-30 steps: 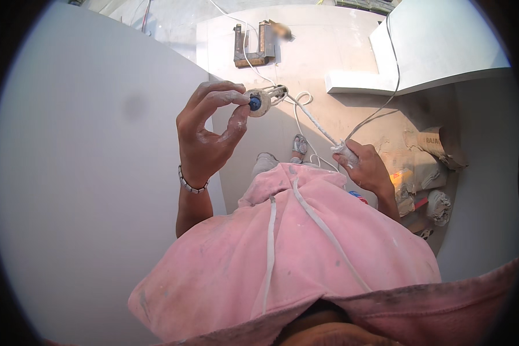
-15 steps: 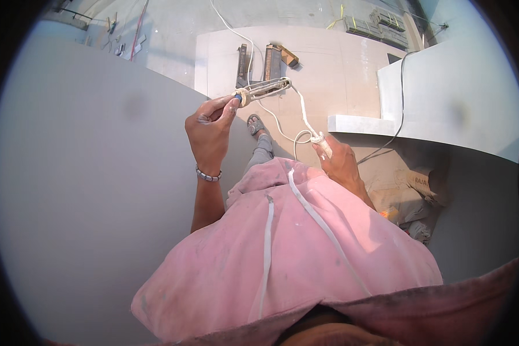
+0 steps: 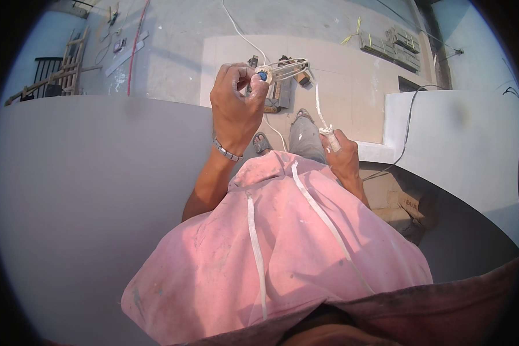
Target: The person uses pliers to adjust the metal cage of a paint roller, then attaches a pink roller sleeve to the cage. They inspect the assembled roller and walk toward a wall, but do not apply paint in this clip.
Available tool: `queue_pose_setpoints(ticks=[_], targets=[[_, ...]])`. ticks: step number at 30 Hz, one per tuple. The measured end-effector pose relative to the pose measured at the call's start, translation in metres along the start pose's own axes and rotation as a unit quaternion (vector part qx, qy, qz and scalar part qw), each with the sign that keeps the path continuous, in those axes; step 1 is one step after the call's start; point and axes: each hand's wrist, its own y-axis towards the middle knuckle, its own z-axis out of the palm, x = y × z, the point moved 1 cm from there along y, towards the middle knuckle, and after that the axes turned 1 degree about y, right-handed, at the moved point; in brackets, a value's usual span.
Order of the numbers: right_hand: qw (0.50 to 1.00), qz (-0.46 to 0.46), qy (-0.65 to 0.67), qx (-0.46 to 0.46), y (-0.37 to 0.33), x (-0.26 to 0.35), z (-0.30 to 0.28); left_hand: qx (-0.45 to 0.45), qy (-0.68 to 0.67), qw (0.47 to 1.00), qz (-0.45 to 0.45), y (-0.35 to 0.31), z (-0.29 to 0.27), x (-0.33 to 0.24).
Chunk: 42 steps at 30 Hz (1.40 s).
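Note:
A paint roller frame point(image 3: 291, 70) without a sleeve stretches between my hands, its bare wire cage and bent rod crusted with whitish paint. The fingers of my left hand point(image 3: 236, 104) pinch the cage's round cream end cap point(image 3: 264, 75), which has a blue centre. Lower down and to the right, my right hand point(image 3: 345, 157) is closed round the whitish handle point(image 3: 331, 140). White smears mark the left thumb and fingers.
Below the cage, dark block-like pieces point(image 3: 281, 95) lie on a pale board point(image 3: 352, 86). A white cord point(image 3: 240, 32) runs past them. Grey walls point(image 3: 98, 202) rise on the left and right. Brown sacks point(image 3: 386, 199) lie at right, and stacked grey blocks point(image 3: 389, 49) stand farther off.
Both hands have shifted a little to the right with the roller frame, the left one also upward. The view has moved, and my second foot now shows.

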Motion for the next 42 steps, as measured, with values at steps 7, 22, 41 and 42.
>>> queue_pose_setpoints(ticks=[7,22,41,42], targets=[[0.981,0.066,0.06,0.17,0.08,0.032,0.005,-0.051,0.072,0.99,0.112,0.062,0.028,0.017],[0.979,-0.057,-0.003,0.196,0.319,0.06,-0.061,-0.144,-0.206,0.965,0.073,0.228,0.107,0.066],[0.973,-0.155,-0.044,0.162,0.514,0.318,0.16,-0.089,-0.156,0.983,-0.048,0.463,-0.182,0.216],[0.969,-0.176,-0.046,0.167,0.525,0.332,0.169,-0.087,-0.134,0.986,-0.045,0.471,-0.198,0.222]])
